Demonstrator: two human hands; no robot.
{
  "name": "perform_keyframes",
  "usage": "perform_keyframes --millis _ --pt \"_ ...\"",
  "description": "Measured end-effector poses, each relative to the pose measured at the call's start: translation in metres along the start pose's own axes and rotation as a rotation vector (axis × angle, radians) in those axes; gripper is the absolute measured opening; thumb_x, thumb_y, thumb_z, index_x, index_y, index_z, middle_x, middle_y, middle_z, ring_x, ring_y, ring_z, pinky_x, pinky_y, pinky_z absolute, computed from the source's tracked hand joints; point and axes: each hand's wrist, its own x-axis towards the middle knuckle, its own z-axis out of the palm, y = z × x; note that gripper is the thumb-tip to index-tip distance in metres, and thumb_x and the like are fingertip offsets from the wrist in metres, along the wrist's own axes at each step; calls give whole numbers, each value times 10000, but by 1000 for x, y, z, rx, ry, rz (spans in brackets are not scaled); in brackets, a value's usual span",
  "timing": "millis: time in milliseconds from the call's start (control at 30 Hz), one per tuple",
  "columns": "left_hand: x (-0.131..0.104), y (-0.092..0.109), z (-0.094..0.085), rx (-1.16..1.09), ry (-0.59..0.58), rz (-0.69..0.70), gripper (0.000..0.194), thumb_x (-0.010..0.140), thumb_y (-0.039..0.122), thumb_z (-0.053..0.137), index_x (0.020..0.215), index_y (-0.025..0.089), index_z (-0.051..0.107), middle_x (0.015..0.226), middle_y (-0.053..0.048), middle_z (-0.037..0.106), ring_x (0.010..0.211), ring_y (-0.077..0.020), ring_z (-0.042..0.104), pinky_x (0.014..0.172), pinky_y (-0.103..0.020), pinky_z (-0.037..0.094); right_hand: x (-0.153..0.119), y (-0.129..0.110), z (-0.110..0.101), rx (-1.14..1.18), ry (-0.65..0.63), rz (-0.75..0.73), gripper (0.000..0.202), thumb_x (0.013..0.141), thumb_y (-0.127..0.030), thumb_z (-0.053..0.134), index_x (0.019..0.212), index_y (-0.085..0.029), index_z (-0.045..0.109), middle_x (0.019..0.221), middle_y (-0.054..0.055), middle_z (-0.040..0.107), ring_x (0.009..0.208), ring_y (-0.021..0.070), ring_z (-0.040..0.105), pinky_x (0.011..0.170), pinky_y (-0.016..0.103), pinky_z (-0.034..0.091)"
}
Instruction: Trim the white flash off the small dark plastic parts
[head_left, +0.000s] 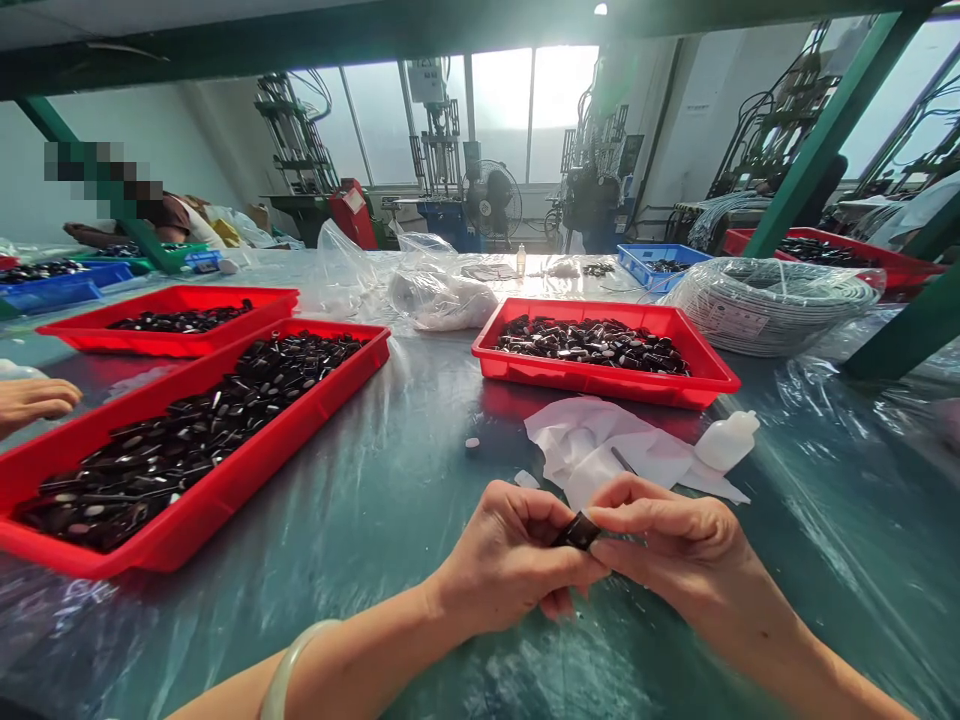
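Between my two hands is a small black glossy part (577,531), roughly block-shaped, held above the table. My left hand (517,560) is closed on its left side, thumb below and fingers curled behind. From the right, my right hand (667,530) pinches the other end between thumb and fingertips. Just behind my hands lies a crumpled white cloth or paper (600,440), with a thin dark tool (622,460) partly seen on it. A white squeeze bottle (727,441) rests tilted at the cloth's right edge. Small white pieces (527,480) lie near my left hand.
A red tray (600,385) of black parts stands ahead; a long red tray (247,490) and another red tray (169,345) are at left. Another person's hand (34,400) is at the left edge. A wrapped coil (772,305) and green post (907,320) stand right.
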Motion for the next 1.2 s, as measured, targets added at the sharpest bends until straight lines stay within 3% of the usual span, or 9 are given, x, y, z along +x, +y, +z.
perform_keyframes --millis 167,267,333,400,467,567,867,1067,1200 --pt "4 4 0 -36 35 -21 161 590 194 720 585 123 575 480 15 590 362 -77 520 343 -151 407 2 -8 -4 -214 -50 -26 144 796 -279 593 841 -253 727 794 10 574 681 110 545 575 218 429" --pt "7 6 0 -53 47 -26 150 601 202 724 623 119 603 505 10 613 367 -67 523 348 -140 409 6 -11 -13 -545 65 -27 202 809 -330 541 797 -215 706 737 11 585 640 120 527 559 225 410" --pt "8 6 -1 -58 56 -29 144 598 193 725 631 114 609 508 11 614 372 -65 529 351 -134 410 7 -12 -21 -852 122 78 208 794 -307 517 724 -202 682 660 7 597 600 131 522 550 239 396" --pt "8 7 -1 -60 63 -33 141 594 184 724 635 110 611 512 10 615 377 -65 535 356 -132 413 8 -11 -29 -1105 97 237 212 754 -256 511 601 -202 647 570 9 599 551 145 518 521 255 364" --pt "8 7 -1 -61 67 -40 139 588 174 722 640 107 611 516 9 616 380 -66 538 359 -133 418 8 -10 -34 -1232 46 352 236 715 -229 515 497 -202 604 510 20 591 511 157 508 485 264 317" --pt "8 6 0 -67 64 -53 153 571 160 728 640 106 603 507 19 605 383 -69 540 364 -140 427 6 -7 -33 -1314 11 402 243 699 -218 509 469 -203 585 525 37 606 515 169 514 484 268 282" --pt "8 -1 4 -2 6 -93 138 572 152 703 647 105 598 497 30 571 407 -73 530 390 -155 418 4 -4 -19 -1312 -8 313 204 713 -131 449 565 -204 568 619 25 617 599 160 529 541 264 319" --pt "5 -6 2 57 -38 -74 104 611 167 666 663 116 591 510 40 544 421 -71 510 419 -173 414 3 -21 -9 -722 23 197 195 781 -306 506 673 -191 620 608 1 621 571 133 527 519 232 381" --pt "4 -6 1 94 -62 -65 102 628 182 656 667 124 581 509 42 524 437 -80 516 431 -180 415 3 -19 -7 -581 30 175 193 766 -312 552 653 -173 625 588 -2 606 555 119 516 495 220 370"
